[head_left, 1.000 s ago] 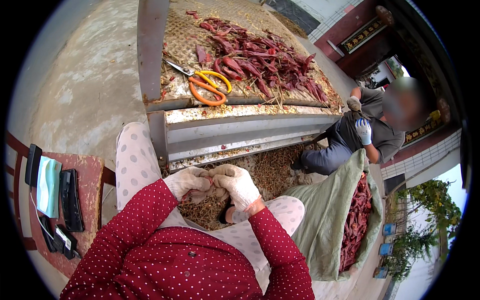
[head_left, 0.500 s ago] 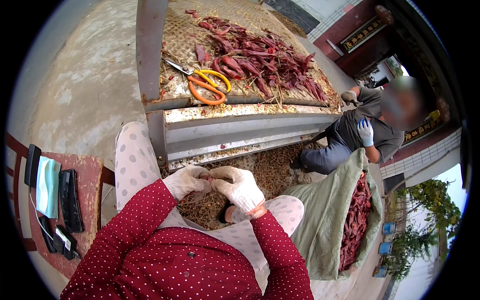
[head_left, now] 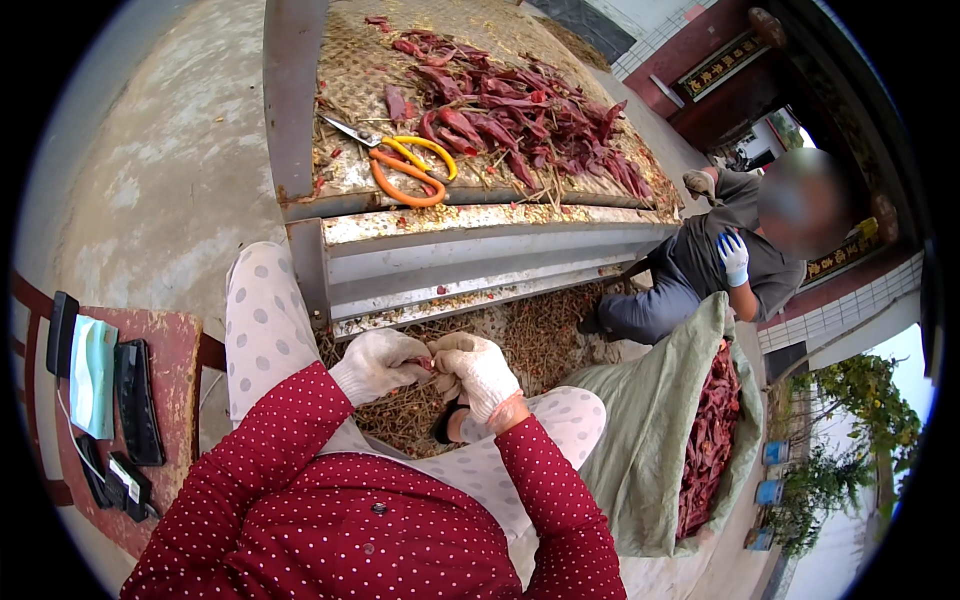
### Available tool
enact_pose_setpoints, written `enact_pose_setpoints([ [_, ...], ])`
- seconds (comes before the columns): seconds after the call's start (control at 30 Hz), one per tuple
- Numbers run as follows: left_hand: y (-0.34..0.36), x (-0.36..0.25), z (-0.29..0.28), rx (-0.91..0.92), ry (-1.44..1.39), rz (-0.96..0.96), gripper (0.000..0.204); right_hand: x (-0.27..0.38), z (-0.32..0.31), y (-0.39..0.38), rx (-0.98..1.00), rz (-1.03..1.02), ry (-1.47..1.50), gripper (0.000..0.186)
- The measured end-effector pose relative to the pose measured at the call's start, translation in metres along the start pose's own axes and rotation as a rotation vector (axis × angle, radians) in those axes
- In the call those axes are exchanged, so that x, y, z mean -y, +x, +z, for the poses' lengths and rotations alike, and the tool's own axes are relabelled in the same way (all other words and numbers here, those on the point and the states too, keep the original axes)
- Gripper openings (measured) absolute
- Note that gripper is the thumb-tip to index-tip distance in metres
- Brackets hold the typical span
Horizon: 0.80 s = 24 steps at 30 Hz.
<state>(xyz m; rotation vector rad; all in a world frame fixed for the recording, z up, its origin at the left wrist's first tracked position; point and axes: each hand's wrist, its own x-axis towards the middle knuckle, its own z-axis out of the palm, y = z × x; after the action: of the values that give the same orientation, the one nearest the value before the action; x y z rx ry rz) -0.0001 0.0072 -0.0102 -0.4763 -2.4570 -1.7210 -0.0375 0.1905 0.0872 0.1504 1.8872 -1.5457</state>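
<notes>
My left hand point(head_left: 385, 362) and my right hand point(head_left: 470, 372), both in off-white knit gloves, meet above my lap with fingers closed on a small red dried pepper point(head_left: 425, 364), mostly hidden between them. Above them, orange and yellow-handled scissors point(head_left: 408, 190) lie near the front edge of a woven mat point(head_left: 365, 60) on a metal-framed stand point(head_left: 470, 250). A heap of dried red peppers point(head_left: 505, 105) with stems lies on the mat. At my lower right stands an open green woven sack point(head_left: 630, 450) full of dried red peppers point(head_left: 705, 450).
A worn red chair point(head_left: 165, 380) at my left holds dark devices point(head_left: 137, 405) and a light-blue packet point(head_left: 92, 375). Stem debris point(head_left: 540, 330) covers the ground below the stand. A co-worker point(head_left: 740, 210) with gloved hands sits at the right, near a doorway. Potted plants point(head_left: 840, 470) stand beyond the sack.
My hands have shifted slightly, showing a bit more red between the fingertips. The co-worker's far hand has lowered from the chest toward the stand's edge. The view has shifted slightly.
</notes>
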Motion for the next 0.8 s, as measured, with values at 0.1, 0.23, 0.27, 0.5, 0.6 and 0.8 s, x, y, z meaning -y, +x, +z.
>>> enact_pose_setpoints([
  [0.1,0.001,0.003,-0.001,-0.056,0.038,0.073,0.026,0.004,0.004,-0.007,-0.045,-0.074,-0.033,0.033],
  [0.23,0.001,0.008,0.002,-0.101,-0.025,-0.002,0.027,0.011,-0.001,-0.016,-0.047,-0.203,-0.222,0.029],
  [0.27,0.0,0.009,0.002,-0.112,-0.053,-0.047,0.026,0.01,-0.001,-0.015,-0.046,-0.223,-0.257,0.028],
  [0.5,0.003,0.002,-0.003,-0.09,0.08,0.061,0.022,0.004,-0.002,-0.011,-0.081,-0.485,-0.479,0.029],
  [0.6,0.006,0.004,-0.005,-0.053,0.181,0.129,0.019,0.005,-0.003,-0.004,-0.056,-0.542,-0.575,0.029],
  [0.8,0.004,0.004,-0.004,-0.077,0.104,0.144,0.015,0.027,-0.004,-0.003,0.079,-0.382,-0.65,0.025],
])
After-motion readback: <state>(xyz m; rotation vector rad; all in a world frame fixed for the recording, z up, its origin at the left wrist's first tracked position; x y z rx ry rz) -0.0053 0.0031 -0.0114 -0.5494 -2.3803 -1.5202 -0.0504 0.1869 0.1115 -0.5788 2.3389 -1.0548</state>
